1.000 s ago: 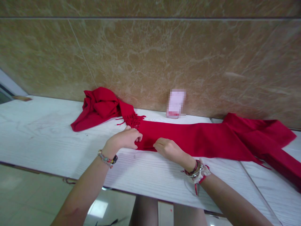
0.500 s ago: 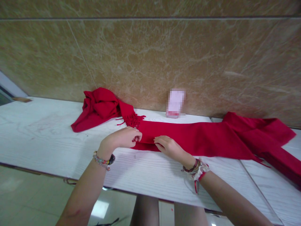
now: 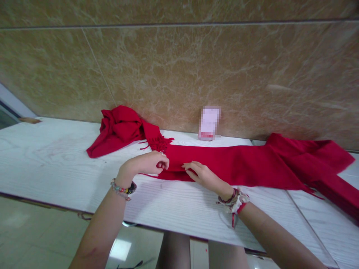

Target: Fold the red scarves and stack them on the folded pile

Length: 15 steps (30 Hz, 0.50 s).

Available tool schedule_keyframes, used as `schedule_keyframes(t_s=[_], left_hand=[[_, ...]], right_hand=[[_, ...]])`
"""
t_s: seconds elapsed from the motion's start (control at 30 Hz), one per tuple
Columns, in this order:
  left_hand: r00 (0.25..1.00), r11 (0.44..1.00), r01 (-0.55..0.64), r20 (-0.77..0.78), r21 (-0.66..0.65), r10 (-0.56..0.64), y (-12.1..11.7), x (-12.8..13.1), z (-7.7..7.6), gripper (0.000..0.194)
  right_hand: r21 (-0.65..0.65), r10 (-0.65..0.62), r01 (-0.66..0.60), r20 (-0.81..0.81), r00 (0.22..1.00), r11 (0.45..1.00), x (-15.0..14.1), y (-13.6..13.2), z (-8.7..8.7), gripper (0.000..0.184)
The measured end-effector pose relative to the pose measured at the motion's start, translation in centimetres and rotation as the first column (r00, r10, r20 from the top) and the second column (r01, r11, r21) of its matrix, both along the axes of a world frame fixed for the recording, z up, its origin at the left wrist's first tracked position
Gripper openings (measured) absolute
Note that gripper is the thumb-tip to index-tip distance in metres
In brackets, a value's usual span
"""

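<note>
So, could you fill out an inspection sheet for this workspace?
Surface: white wood-grain tabletop along the wall.
Job's things: long red cloth, flat in the middle; fringed red bundle at left.
Clutter: pixelated pinkish object near the wall, unidentifiable.
Grip: left hand curled at the long cloth's left end; right hand on its near side; hold unclear.
Cables: dark strand low in view, too unclear to name.
Surroundings: brown marbled wall, pale tiled floor.

Lengthwise along the table [image 3: 61,168], a scarf [image 3: 241,166] is laid; to its left, by the back edge, a bundled cloth [image 3: 120,125] is placed, and behind the scarf, at that edge, a blurred item [image 3: 209,122] is set.
</note>
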<state>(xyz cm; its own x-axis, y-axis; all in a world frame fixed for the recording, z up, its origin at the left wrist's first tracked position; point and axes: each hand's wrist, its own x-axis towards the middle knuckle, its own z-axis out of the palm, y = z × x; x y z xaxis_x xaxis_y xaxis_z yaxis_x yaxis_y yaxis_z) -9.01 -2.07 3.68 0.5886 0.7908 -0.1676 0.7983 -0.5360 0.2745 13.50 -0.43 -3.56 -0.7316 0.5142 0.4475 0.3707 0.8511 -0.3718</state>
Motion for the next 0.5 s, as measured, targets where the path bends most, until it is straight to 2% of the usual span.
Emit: schedule_keyframes(t_s=[0.13, 0.27, 0.5], left_hand=[[0.995, 0.987, -0.039, -0.094, -0.156, 0.025, -0.1, 0.5, -0.6, 0.028], [0.993, 0.978, -0.054, -0.111, -0.203, 0.032, 0.1, 0.7, -1.1, 0.027], [0.991, 0.955, -0.105, -0.110, -0.278, 0.077, 0.0, 0.7, -0.6, 0.030]], right_hand=[[-0.055, 0.093, -0.088, 0.096, 0.991, 0.995, 0.0, 0.0, 0.0, 0.013], [-0.129, 0.115, -0.096, 0.144, 0.983, 0.987, 0.0, -0.1, 0.1, 0.015], [-0.156, 0.146, -0.121, 0.165, 0.975, 0.980, 0.1, -0.1, 0.3, 0.018]])
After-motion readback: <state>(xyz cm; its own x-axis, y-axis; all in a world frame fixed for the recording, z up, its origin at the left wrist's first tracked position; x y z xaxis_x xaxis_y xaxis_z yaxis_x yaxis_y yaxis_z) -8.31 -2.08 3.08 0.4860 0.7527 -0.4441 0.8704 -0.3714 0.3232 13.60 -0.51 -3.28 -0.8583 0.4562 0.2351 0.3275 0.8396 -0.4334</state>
